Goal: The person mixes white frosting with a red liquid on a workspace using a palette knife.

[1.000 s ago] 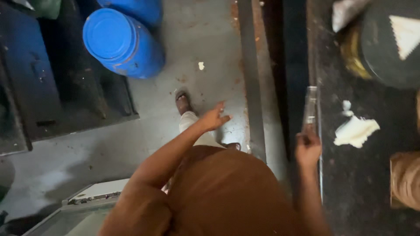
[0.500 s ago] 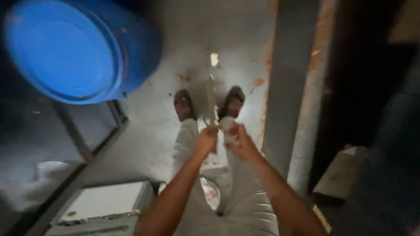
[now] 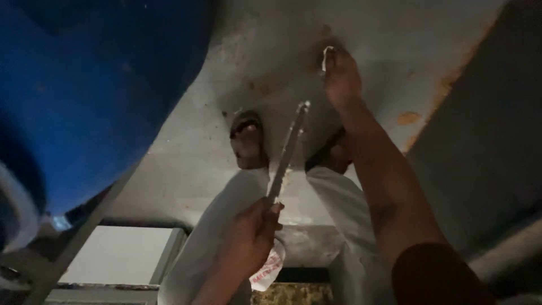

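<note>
I am bent low over a grey, stained floor (image 3: 271, 51). My left hand (image 3: 251, 234) grips the handle of a long knife (image 3: 289, 148), whose blade points away from me toward the floor between my two sandalled feet (image 3: 247, 141). My right hand (image 3: 341, 76) is stretched down to the floor, its fingertips pinched on a small white scrap (image 3: 326, 56). My right arm in a brown sleeve runs up from the lower right. A white wrapper with red print (image 3: 268, 272) shows just under my left hand; whether the hand holds it is unclear.
A big blue drum (image 3: 84, 101) fills the left side, very close to my head. Below it are a slanted metal frame bar (image 3: 84, 231) and a white box top (image 3: 121, 254). A dark cabinet side with a rusty edge (image 3: 485, 152) rises on the right.
My view has dropped much closer to the floor. My hands, together half a second ago, have parted: the right has reached out to the white scrap while the left keeps the knife.
</note>
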